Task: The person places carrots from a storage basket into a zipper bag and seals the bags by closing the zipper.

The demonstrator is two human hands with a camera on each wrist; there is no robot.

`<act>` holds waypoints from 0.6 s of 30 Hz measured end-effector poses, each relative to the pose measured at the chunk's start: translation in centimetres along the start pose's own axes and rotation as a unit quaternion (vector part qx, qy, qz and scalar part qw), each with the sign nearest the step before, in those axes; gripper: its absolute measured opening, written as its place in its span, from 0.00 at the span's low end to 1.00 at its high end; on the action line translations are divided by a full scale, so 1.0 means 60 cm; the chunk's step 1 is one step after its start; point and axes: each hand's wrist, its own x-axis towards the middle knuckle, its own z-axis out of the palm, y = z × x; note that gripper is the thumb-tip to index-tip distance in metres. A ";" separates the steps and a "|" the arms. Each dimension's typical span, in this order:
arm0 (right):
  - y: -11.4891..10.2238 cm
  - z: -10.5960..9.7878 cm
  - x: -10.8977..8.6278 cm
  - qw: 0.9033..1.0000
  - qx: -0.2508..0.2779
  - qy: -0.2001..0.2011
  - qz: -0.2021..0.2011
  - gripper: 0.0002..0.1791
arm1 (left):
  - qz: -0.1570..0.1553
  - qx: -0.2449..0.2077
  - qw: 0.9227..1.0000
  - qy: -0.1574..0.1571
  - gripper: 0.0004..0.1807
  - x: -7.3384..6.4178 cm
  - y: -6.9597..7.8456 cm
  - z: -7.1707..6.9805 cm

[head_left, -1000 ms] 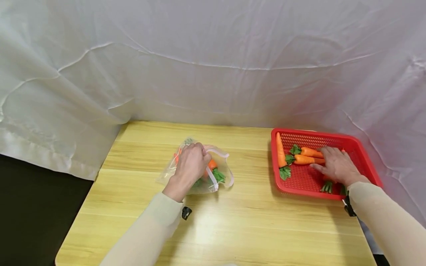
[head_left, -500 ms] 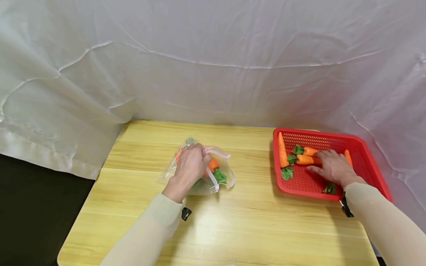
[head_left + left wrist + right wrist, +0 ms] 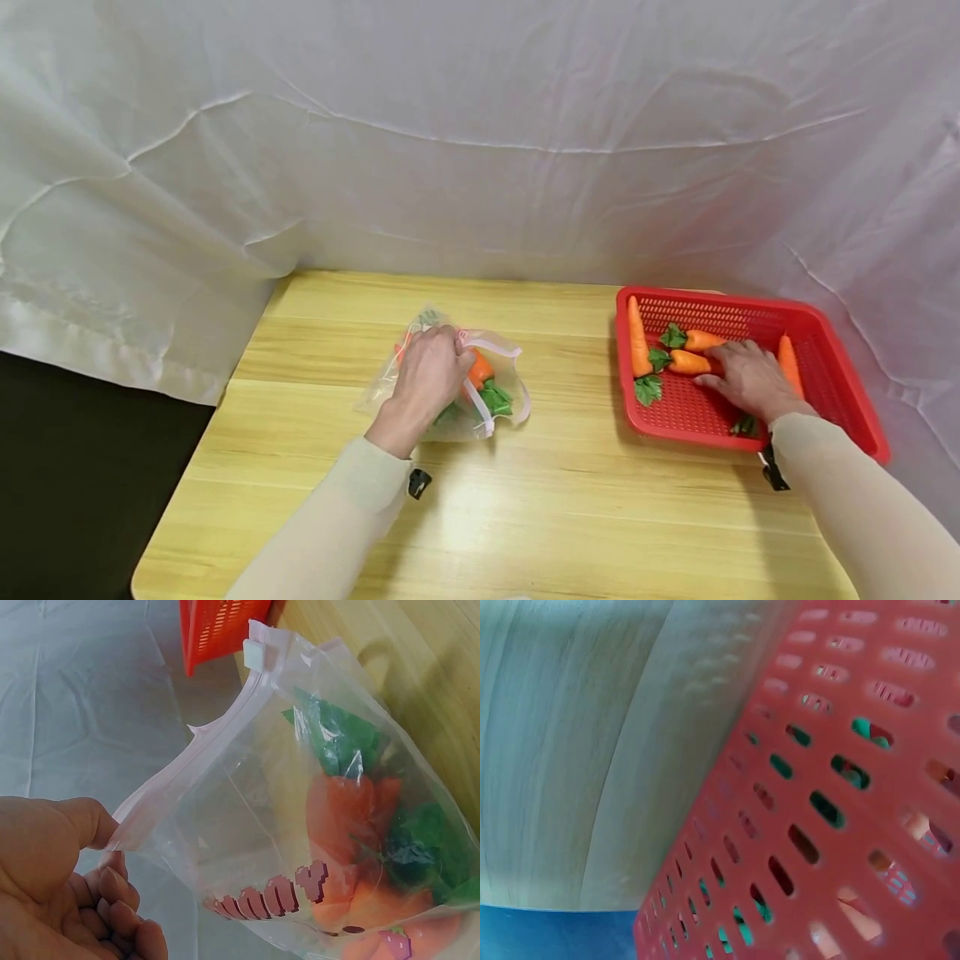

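My left hand (image 3: 427, 371) pinches the rim of a clear zip bag (image 3: 217, 817) between thumb and forefinger; the other fingers are loosely curled. Inside the bag lie carrots (image 3: 341, 825) with green tops, partly blurred by the plastic. My right hand (image 3: 750, 379) is over the red basket (image 3: 832, 367), palm down, its thumb apart from the fingers. Its fingertips are at the narrow ends of two carrots (image 3: 690, 362); green stems (image 3: 745, 425) show from under the palm. The basket wall hides this hand's underside in the right wrist view.
One carrot (image 3: 637, 337) stands along the basket's left side, and another (image 3: 789, 367) lies right of my hand. The wooden table (image 3: 540, 508) ends at a pale cloth (image 3: 480, 208) behind. A white slider (image 3: 253, 655) sits on the bag's zip.
My right hand has shifted slightly left over the carrots, uncovering the carrot on its right. The basket appears a little farther right. My left hand still holds the bag in place.
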 end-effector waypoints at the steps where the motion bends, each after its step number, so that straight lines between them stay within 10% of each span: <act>1: 0.001 0.001 0.000 1.000 -0.002 0.000 -0.004 0.37 | 0.001 0.000 1.000 0.000 0.10 0.000 0.000 0.000; 18: -0.028 -0.007 0.019 0.995 0.086 -0.033 0.046 0.44 | -0.001 -0.003 1.000 -0.003 0.10 -0.001 -0.002 0.000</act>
